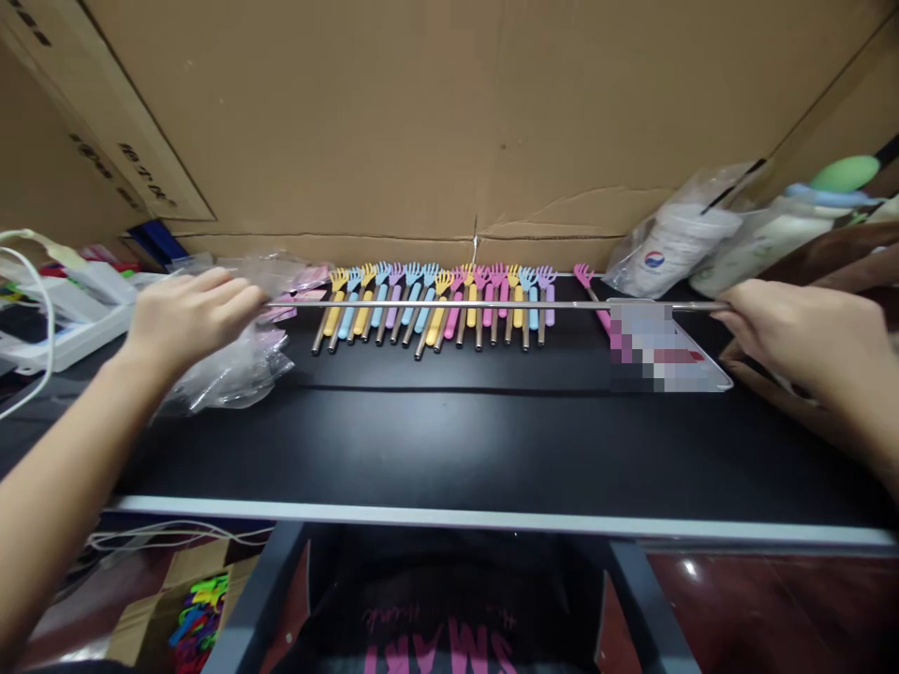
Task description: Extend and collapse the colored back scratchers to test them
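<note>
Head view is filled at the back by a wall of brown cardboard [449, 112], in front of which a black table [449, 449] with a pale front edge is spread across the frame. A long thin metal rod [492, 305] is held level above the table, stretched between the two hands and crossing just over a row of back scratchers. The left hand [189, 314] is closed around the rod's left end, its fingers curled over it, with a heap of clear plastic bags [231, 370] lying directly beneath and beside it. The right hand [793, 337] is pinched on the rod's right end, fingertips together around the metal. A blurred-out flat card or label [660, 351] is seen hanging on the rod near the right hand. Under the rod, the back scratchers [435, 304] are laid side by side, with yellow, blue, purple and pink hand-shaped heads pointing to the cardboard; one pink scratcher [586, 279] is set apart to the right. White containers in plastic wrap [674, 243] are stacked at the far right, and a white power strip [63, 318] is seen at the far left.
</note>
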A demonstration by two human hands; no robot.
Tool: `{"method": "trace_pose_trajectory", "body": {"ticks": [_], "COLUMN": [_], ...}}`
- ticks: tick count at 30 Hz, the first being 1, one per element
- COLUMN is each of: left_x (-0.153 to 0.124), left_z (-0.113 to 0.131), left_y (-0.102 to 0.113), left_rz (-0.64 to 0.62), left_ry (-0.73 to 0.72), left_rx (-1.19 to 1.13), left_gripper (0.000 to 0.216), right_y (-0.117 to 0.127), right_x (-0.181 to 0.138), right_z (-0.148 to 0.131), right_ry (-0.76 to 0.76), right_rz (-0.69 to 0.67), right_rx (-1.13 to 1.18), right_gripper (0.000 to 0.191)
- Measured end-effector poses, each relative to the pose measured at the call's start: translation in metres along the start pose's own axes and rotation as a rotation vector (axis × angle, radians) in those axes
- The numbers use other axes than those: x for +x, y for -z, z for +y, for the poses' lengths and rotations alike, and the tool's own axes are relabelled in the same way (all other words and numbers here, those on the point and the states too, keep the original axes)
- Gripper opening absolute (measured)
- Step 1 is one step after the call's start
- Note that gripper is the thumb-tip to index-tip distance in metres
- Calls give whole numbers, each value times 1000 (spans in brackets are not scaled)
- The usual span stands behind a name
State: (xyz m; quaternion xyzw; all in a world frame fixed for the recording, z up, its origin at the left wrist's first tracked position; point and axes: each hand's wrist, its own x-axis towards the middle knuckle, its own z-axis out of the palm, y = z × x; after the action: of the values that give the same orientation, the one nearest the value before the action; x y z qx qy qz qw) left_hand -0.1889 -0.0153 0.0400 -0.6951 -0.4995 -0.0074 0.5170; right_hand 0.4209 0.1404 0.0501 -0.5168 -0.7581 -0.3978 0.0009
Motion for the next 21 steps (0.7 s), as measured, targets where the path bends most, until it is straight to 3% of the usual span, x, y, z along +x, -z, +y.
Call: {"method": "trace_pose_trajectory", "body": {"ticks": [3,10,17,21], "left_x": [-14,-12,-15,-6], "left_z": [-11,-14,-21,-16], "left_y": [-8,-13,-11,-12], "left_rz": [11,-90,-20,12], "left_ry": [-16,25,2,-78], "left_rx": [37,-44,-3,66], "left_gripper": [24,26,28,29], "right_y": [-1,3,1,4], "right_x": [-2,-6,-16,-15], "right_z": [8,1,4,-3], "right_ry": [-34,-32,9,58], "right_rz": [-90,-117,-17,-43], "right_rx": [-13,169,112,23], "right_gripper": [23,21,20,21]}}
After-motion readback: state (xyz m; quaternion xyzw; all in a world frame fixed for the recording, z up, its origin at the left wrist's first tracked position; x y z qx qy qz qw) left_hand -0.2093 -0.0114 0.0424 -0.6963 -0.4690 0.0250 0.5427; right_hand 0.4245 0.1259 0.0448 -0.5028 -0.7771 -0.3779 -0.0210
